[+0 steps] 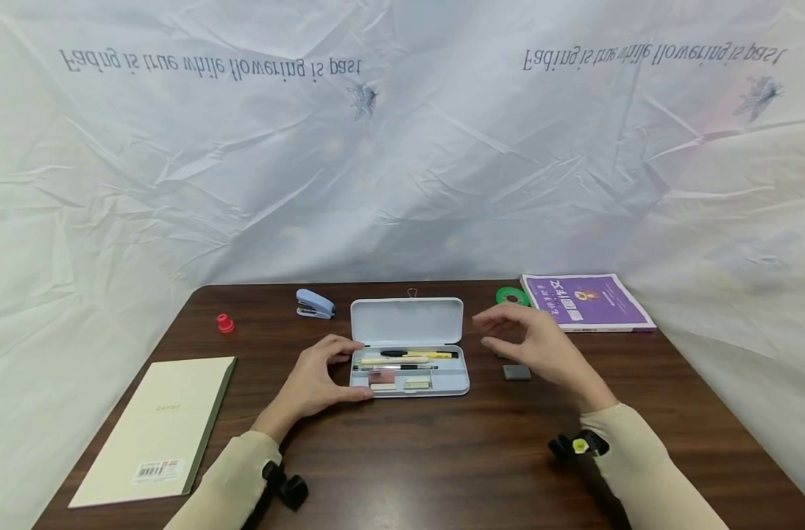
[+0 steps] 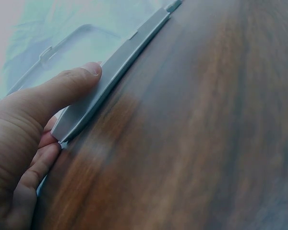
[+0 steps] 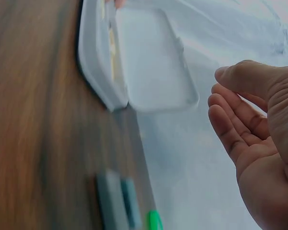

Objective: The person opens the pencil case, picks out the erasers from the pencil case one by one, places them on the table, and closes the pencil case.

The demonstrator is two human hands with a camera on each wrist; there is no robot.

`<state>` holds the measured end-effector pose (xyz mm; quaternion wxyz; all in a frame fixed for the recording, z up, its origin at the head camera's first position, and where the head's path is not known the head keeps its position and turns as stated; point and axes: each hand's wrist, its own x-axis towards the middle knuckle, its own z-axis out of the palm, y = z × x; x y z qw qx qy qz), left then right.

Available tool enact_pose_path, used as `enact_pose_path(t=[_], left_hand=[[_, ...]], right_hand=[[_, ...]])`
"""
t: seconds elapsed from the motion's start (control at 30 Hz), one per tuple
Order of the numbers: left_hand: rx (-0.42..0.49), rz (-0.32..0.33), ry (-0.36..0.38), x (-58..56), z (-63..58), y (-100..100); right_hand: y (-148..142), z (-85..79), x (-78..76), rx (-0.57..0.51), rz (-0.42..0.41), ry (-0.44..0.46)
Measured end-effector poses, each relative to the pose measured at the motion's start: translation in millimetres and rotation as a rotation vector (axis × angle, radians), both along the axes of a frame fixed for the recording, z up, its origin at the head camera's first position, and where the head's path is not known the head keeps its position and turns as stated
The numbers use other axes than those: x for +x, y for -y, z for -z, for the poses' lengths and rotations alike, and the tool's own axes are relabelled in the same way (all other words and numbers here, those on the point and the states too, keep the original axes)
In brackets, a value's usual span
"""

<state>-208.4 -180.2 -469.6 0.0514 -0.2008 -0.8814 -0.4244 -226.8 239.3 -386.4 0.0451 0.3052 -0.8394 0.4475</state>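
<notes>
A pale blue pencil case lies on the table with its lid raised at the back. Inside are several pens, a pinkish eraser and a whitish block. My left hand grips the case's left end, thumb on the front wall and fingers around the side, as the left wrist view shows. To the right of the case my right hand hovers with nothing in it, its fingers loosely bent. Beneath it sits a small grey block; another thing behind that is mostly hidden by the hand.
A purple book and a green tape roll lie at the back right. A blue stapler, a red stamp-like piece and a cream notebook are on the left. A wire clip is behind the lid.
</notes>
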Motion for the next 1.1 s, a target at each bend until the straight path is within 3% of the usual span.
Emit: enact_pose_path(t=[0.33,0.6,0.8,1.1], left_hand=[[0.003,0.006,-0.011,0.0,-0.2,0],[0.013,0.006,-0.010,-0.5,-1.2,0],[0.018,0.007,-0.016,-0.7,-1.4,0],[0.019,0.009,-0.003,-0.7,-2.2,0]], right_hand=[[51,-8.3,-9.9,0.002,-0.180,-0.046],[80,-5.1,-14.2,0.066,-0.279,0.014],[91,7.5,-14.7,0.179,-0.343,0.029],[99,15.0,-11.9,0.376,-0.362,0.053]])
